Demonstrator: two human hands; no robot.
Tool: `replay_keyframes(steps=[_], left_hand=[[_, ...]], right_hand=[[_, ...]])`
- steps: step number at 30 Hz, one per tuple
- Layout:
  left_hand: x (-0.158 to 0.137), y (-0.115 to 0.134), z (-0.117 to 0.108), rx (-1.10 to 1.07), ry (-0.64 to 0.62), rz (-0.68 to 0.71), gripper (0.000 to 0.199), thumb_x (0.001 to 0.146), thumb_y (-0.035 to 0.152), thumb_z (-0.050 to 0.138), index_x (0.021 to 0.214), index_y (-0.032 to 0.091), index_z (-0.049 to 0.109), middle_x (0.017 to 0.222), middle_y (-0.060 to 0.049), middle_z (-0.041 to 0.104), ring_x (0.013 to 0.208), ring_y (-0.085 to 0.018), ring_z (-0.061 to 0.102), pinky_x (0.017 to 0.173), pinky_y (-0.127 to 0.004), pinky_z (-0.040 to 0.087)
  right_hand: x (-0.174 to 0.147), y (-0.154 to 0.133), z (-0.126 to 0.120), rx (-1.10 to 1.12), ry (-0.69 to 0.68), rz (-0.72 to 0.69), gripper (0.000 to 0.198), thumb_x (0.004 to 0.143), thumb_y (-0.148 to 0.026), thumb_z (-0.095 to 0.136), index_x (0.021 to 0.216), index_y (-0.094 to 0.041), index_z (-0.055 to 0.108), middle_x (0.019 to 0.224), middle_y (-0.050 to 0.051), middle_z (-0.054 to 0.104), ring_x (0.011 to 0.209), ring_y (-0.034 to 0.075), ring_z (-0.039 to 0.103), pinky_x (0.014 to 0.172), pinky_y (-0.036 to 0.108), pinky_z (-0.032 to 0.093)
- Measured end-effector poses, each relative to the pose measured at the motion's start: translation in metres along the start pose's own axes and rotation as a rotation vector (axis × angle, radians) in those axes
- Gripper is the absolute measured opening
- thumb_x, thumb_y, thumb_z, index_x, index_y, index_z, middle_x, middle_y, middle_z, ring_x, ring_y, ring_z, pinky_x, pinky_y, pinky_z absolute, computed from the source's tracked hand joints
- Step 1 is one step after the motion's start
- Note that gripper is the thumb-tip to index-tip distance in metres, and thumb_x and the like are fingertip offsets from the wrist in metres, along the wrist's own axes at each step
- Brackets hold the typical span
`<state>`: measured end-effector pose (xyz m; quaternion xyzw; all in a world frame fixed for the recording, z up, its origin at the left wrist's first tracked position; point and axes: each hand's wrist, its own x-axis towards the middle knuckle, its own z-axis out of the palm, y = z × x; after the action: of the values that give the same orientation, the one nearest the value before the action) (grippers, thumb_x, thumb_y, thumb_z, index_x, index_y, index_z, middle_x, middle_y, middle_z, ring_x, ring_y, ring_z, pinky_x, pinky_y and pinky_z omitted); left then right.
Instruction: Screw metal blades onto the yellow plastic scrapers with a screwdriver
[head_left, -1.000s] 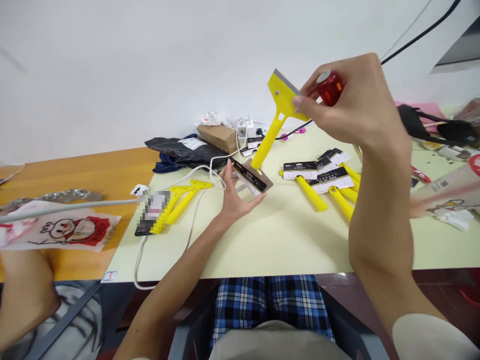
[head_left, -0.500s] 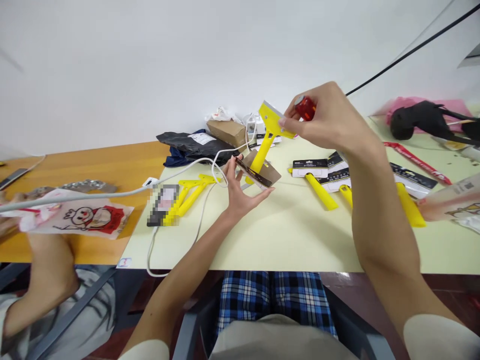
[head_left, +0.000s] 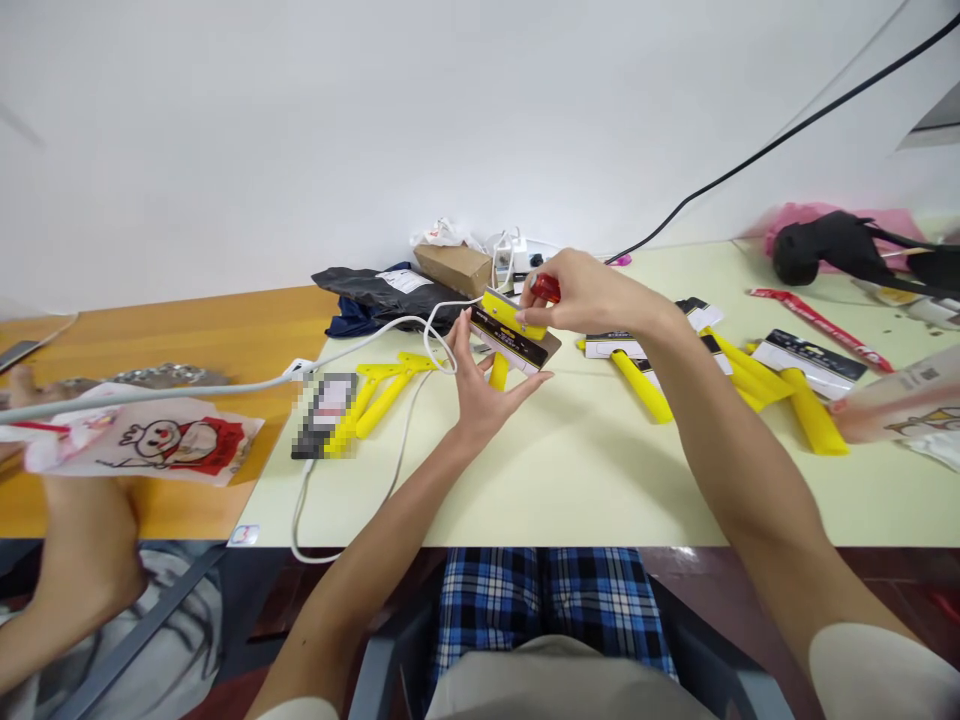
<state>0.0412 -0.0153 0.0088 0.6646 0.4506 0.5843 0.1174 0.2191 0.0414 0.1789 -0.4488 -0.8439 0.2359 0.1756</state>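
Observation:
A black and white cardboard sleeve [head_left: 511, 340] is gripped at its two ends between the thumb and fingers of my left hand [head_left: 480, 398]. Through it runs a yellow scraper [head_left: 501, 308]: the wide head stands above the card and part of the handle shows below. The fingers of my right hand [head_left: 574, 290] pinch the right end of the scraper's head. Tucked in that same hand is a red-handled tool [head_left: 546, 288], perhaps a screwdriver; its tip is hidden. Left of my left hand lie yellow scraper frames [head_left: 386, 395] without card.
Sleeved scrapers [head_left: 641, 385] lie to the right, near a red strap [head_left: 821, 328] and a plastic bag [head_left: 907, 400]. Behind are a black parcel [head_left: 390, 290] and brown box [head_left: 454, 268]. A white cable [head_left: 360, 335] crosses the left. Another person's arm [head_left: 82, 540] is at far left.
My right hand has come down and the scraper's handle has slid down through the sleeve, so the head now sits close above the card. My left hand has stayed nearly in place.

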Motion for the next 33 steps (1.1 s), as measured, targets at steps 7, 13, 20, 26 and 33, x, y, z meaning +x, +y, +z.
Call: replay_keyframes(steps=[7,13,20,26,33], left_hand=[[0.002,-0.002,-0.003,0.049,-0.023,0.003,0.129,0.078,0.069,0.088,0.176,0.044,0.008,0.177,-0.015,0.023,0.166,-0.043,0.030,0.099,-0.045,0.069],[0.005,-0.011,-0.005,0.085,-0.028,-0.001,0.122,0.079,0.069,0.086,0.175,0.047,0.015,0.180,-0.013,0.020,0.167,-0.043,0.028,0.097,-0.045,0.069],[0.005,-0.008,-0.003,-0.060,-0.056,-0.058,0.125,0.085,0.071,0.082,0.175,0.048,-0.001,0.187,-0.007,-0.001,0.173,-0.040,0.010,0.109,-0.046,0.064],[0.006,-0.014,0.007,-0.508,-0.178,-0.341,0.094,0.087,0.063,0.084,0.167,0.035,0.041,0.156,-0.015,0.062,0.142,-0.033,0.066,0.106,-0.049,0.065],[-0.001,-0.004,0.007,-0.754,-0.203,-0.460,0.068,0.079,0.047,0.096,0.139,0.027,0.070,0.136,-0.012,0.077,0.127,-0.035,0.076,0.091,-0.048,0.071]], right_hand=[[0.000,-0.004,0.007,0.059,-0.119,-0.026,0.020,0.085,-0.024,0.071,0.074,-0.021,0.055,0.070,0.000,0.053,0.064,0.014,0.041,0.059,0.033,0.030],[0.000,-0.008,0.012,0.043,-0.130,-0.057,0.055,0.098,-0.054,0.067,0.068,-0.022,0.034,0.063,-0.003,0.033,0.062,0.013,0.025,0.058,0.034,0.021],[-0.004,-0.004,0.001,-0.073,-0.070,-0.047,0.042,0.090,-0.038,0.074,0.070,-0.022,0.042,0.063,-0.001,0.041,0.061,0.014,0.033,0.060,0.035,0.024],[-0.015,0.003,-0.021,-0.099,-0.060,-0.024,0.041,0.091,-0.048,0.077,0.073,-0.022,0.052,0.066,-0.002,0.042,0.061,0.014,0.030,0.060,0.035,0.024],[-0.017,0.012,-0.028,-0.139,-0.017,-0.017,0.036,0.087,-0.050,0.081,0.077,-0.023,0.060,0.068,-0.002,0.048,0.062,0.014,0.036,0.058,0.034,0.028]])
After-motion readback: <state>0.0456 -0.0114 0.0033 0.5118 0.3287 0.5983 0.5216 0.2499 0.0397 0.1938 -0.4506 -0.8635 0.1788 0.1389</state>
